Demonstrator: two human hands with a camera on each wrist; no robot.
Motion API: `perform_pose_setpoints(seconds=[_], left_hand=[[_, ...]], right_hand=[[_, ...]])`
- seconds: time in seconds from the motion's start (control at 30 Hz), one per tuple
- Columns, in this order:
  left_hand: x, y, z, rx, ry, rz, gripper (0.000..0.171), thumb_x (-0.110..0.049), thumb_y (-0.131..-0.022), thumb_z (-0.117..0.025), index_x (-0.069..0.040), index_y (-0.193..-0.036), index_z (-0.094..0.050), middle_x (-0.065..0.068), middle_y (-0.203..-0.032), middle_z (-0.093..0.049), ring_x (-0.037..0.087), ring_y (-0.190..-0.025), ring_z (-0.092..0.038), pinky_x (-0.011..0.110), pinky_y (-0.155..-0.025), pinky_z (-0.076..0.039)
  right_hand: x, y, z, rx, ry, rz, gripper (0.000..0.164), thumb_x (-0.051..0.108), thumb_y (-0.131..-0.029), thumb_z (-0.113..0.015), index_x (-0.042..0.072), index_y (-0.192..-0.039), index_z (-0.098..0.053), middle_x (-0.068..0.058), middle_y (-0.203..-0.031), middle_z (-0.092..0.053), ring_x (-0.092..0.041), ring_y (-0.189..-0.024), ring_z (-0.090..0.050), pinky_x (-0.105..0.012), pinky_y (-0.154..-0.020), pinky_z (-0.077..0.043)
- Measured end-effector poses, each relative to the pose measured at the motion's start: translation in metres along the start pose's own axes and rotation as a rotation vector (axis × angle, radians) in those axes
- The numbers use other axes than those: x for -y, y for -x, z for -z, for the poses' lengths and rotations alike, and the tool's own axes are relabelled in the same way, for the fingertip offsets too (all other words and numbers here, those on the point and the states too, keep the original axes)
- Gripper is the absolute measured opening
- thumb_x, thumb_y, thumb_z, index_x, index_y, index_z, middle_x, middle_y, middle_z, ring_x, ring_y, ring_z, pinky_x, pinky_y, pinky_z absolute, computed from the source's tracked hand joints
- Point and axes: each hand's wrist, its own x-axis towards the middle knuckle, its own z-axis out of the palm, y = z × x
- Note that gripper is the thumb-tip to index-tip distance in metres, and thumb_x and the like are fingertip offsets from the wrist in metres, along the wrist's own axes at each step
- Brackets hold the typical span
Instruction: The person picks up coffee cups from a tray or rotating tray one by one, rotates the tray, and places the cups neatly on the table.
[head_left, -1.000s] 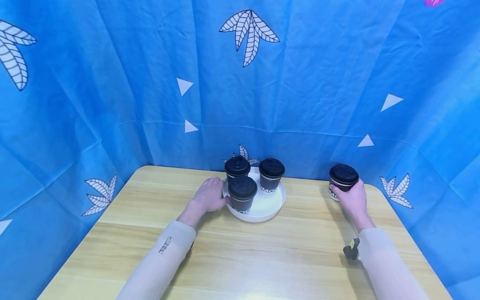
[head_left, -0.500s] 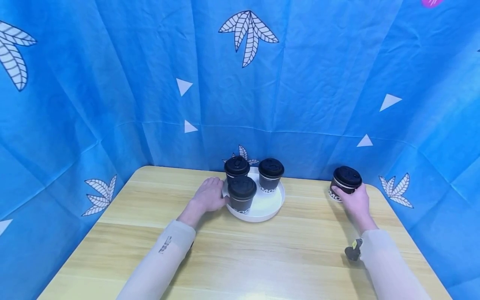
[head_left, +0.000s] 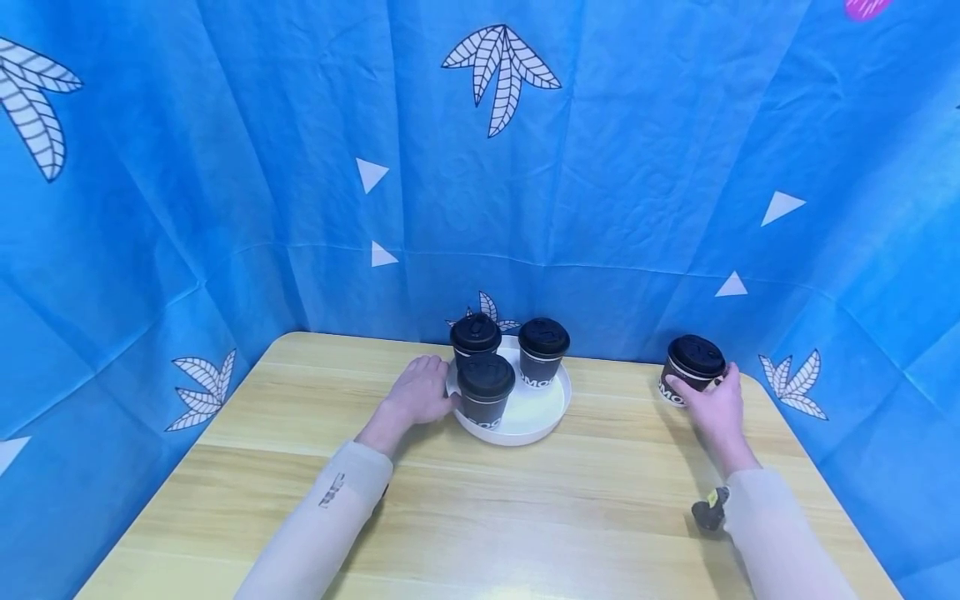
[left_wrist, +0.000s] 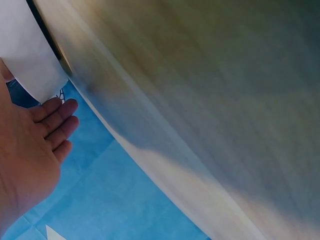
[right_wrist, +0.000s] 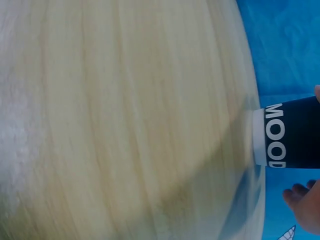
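Observation:
On the table's far right, a black lidded paper coffee cup (head_left: 693, 367) stands upright. My right hand (head_left: 718, 412) is around it with the thumb across its front and the fingers spread off its right side. A gap shows between these fingers (right_wrist: 300, 197) and the cup in the right wrist view, where its white base meets the tabletop. At the left rim of a round white tray (head_left: 540, 425) is my left hand (head_left: 420, 390), its fingers relaxed, thumb at the near rim. Three similar cups stand on this tray: front cup (head_left: 485, 387), back-left cup (head_left: 476, 333) and right cup (head_left: 543, 350).
The wooden table (head_left: 540, 508) has rounded far corners. A blue patterned curtain (head_left: 637, 167) hangs close behind it and along both sides. A small dark device (head_left: 708, 508) hangs by the right sleeve.
The right cup shifted slightly right and toward me, then stayed put. My right fingers have since spread away from its side. My left hand and the tray have stayed in place.

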Motion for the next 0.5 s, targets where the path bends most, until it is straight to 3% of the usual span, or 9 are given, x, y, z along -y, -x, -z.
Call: perform_pose_setpoints(seconds=[0.07,0.5], left_hand=[[-0.001,0.000,0.000,0.005,0.004,0.000,0.063,-0.046,-0.093,-0.064,0.004,-0.129,-0.057,0.015,-0.118,-0.058,0.032,-0.116,-0.051,0.046,-0.115,-0.037],[0.000,-0.001,0.000,0.014,-0.002,-0.003,0.060,-0.047,-0.092,-0.063,0.003,-0.126,-0.058,0.012,-0.114,-0.057,0.030,-0.111,-0.050,0.045,-0.112,-0.038]], right_hand=[[0.002,0.002,0.002,-0.009,0.004,-0.003,0.122,0.047,-0.090,-0.078,0.003,-0.164,0.008,-0.027,-0.170,-0.006,-0.045,-0.156,-0.014,-0.058,-0.126,-0.016],[0.039,0.015,0.010,-0.107,0.019,0.100,0.115,0.051,-0.090,-0.076,0.017,-0.168,0.002,-0.008,-0.174,-0.005,-0.031,-0.159,-0.009,-0.055,-0.128,-0.014]])
